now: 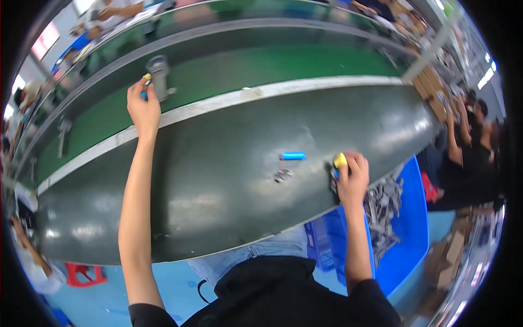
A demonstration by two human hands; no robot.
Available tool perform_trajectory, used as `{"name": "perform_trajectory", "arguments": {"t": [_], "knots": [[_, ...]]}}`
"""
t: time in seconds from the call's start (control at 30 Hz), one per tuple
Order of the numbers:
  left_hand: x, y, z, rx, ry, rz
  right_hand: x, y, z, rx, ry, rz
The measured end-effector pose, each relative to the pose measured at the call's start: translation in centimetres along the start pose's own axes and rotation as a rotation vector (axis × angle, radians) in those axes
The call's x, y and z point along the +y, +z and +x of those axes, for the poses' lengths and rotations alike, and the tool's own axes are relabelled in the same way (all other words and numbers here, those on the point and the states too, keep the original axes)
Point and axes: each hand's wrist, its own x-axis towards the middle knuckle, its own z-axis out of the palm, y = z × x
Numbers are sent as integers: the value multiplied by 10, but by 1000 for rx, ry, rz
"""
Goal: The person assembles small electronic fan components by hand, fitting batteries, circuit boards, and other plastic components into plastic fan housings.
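Observation:
My left hand (145,109) reaches over the green conveyor belt (229,71). Its fingers are closed on a small part with yellow and blue bits, mostly hidden by the fingers. Just beyond the fingertips lies a blurred grey plastic housing (158,73) with a round end; whether they touch I cannot tell. At the right of the dark worktable (218,185), my right hand (354,180) grips a yellow piece (340,161), with something dark and blue beneath it. Between the hands lie a blue cylindrical battery (293,156) and a small metallic part (283,175), apparently joined by a thin wire.
A blue bin (411,218) full of grey plastic parts (384,210) stands below my right forearm. A white rail (250,94) separates table and belt. Another grey piece (64,136) rides the belt at left. Cardboard boxes (429,90) and co-workers are around the edges; a red stool (85,274) is at lower left.

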Motion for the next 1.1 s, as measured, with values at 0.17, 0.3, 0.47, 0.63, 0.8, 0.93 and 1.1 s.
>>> {"name": "perform_trajectory", "arguments": {"t": [0.17, 0.3, 0.47, 0.63, 0.8, 0.93, 1.1], "knots": [[149, 5, -95, -821, 212, -298, 20, -6, 16, -86, 355, 403], [205, 3, -159, -1134, 384, -230, 53, -29, -11, 133, 282, 442], [199, -3, -191, -977, 407, -257, 149, -97, -73, 250, 598, 91], [205, 9, -207, -937, 419, -239, 281, -124, -158, -370, 892, -210], [211, 9, -205, -898, 372, -271, 308, -86, -177, -382, 853, -320], [219, 0, -207, -815, 351, -223, 325, -87, -173, -401, 914, 27], [200, -20, -200, -832, 410, -94, 264, -131, -151, -229, 1033, 312]]}}
